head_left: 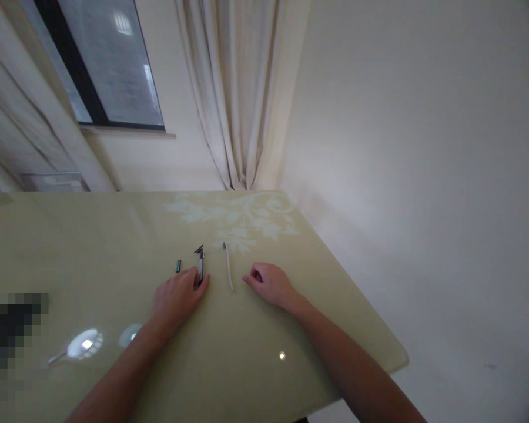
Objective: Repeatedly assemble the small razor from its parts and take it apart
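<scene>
My left hand [177,295] rests on the table with its fingers curled. A razor [201,265] with a dark head and a grey and black handle points away from me, its handle between my thumb and index finger. Just beyond the knuckles lies a small dark green and black piece [178,266], possibly a blade cartridge. A toothbrush [229,267] with a pale handle and dark bristles lies between my hands, touched by neither. To its right, my right hand [271,283] rests on its side in a loose fist, with nothing visible in it.
The glossy pale green table [229,364] has a white floral pattern near its far corner. A blurred dark object [11,329] lies at the left edge. Behind stand a curtain [233,88] and a window [110,64]; a plain wall [423,147] runs along the right.
</scene>
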`<action>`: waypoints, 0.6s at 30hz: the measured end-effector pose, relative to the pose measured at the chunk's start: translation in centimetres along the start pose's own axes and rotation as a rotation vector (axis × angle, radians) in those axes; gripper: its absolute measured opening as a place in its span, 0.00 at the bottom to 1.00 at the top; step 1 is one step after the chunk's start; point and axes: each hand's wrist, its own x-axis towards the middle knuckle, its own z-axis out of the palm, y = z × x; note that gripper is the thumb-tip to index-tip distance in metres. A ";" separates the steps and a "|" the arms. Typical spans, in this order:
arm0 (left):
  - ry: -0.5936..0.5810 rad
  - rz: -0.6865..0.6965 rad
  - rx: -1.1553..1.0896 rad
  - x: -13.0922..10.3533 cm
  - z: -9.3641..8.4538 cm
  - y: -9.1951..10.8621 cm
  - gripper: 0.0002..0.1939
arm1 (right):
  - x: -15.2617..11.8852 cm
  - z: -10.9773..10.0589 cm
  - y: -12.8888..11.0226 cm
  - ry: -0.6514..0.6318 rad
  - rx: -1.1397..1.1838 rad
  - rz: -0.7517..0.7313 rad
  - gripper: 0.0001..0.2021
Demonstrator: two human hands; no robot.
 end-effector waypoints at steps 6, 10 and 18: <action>0.109 0.024 -0.059 -0.1 -0.2 0.3 0.20 | 0.2 0.2 -0.6 0.089 0.129 0.035 0.14; 0.332 0.167 -0.271 -1.6 0.0 1.6 0.20 | 0.0 0.2 -1.9 0.169 0.493 -0.019 0.23; 0.344 0.524 -0.564 -3.8 1.7 5.1 0.15 | -1.0 0.6 -4.4 0.156 1.107 -0.081 0.27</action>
